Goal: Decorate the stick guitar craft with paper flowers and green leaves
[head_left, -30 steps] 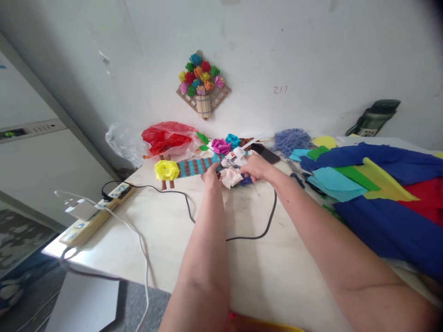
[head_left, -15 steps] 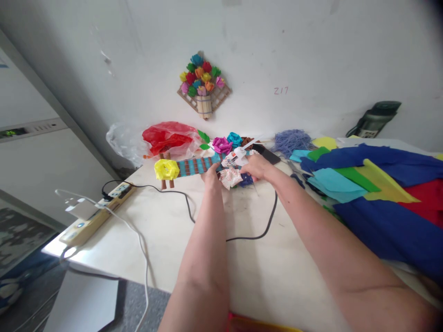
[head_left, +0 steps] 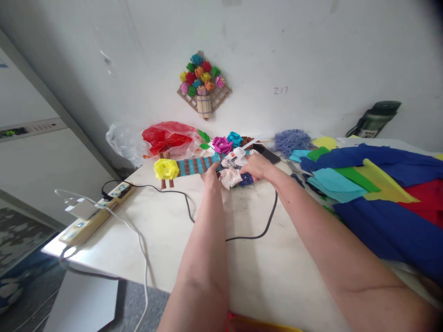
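My left hand (head_left: pixel 210 175) is closed on the lower edge of a long blue craft piece (head_left: pixel 194 166) with brown crosswise strips, shaped rather like a guitar neck. A yellow paper flower (head_left: pixel 166 169) covers its left end. In my right hand (head_left: pixel 255 165) is a white hot glue gun (head_left: pixel 237 157), tilted over the piece's right part, with a glue stick poking out behind. A magenta paper flower (head_left: pixel 222 145) and a teal paper flower (head_left: pixel 235 139) sit just beyond it. Below the gun is a crumpled white patterned paper flower (head_left: pixel 230 177). The gun's tip is hard to make out.
A power strip (head_left: pixel 97 214) with a white charger lies at the table's left edge. A black cord (head_left: pixel 251 238) loops below my hands. Coloured paper sheets (head_left: pixel 374 184) are piled on the right, near a bundle of purple-blue strands (head_left: pixel 292 142). A red plastic bag (head_left: pixel 169 136) lies behind.
Almost everything stays in place. Both hands keep their hold, with hardly any visible shift of the glue gun or the craft piece.
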A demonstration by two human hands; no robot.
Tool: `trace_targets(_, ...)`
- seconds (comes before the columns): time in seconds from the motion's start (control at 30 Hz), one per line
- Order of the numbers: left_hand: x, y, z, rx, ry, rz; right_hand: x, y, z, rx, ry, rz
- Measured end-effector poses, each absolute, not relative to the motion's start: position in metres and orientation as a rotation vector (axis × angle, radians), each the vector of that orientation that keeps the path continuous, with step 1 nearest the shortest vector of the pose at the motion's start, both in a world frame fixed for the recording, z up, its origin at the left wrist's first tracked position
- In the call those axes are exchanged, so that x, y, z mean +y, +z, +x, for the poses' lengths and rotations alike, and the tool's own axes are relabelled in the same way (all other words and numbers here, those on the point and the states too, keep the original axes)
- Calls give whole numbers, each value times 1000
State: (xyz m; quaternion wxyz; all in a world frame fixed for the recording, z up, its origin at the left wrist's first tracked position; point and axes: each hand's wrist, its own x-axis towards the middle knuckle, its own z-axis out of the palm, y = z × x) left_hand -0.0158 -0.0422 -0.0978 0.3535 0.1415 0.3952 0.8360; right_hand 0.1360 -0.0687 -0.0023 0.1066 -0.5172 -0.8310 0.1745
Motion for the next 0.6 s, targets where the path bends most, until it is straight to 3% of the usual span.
trace_targets(0.6,-37,-102,-19,988,2146,381,-66,-6,139,-2360,608,-1407)
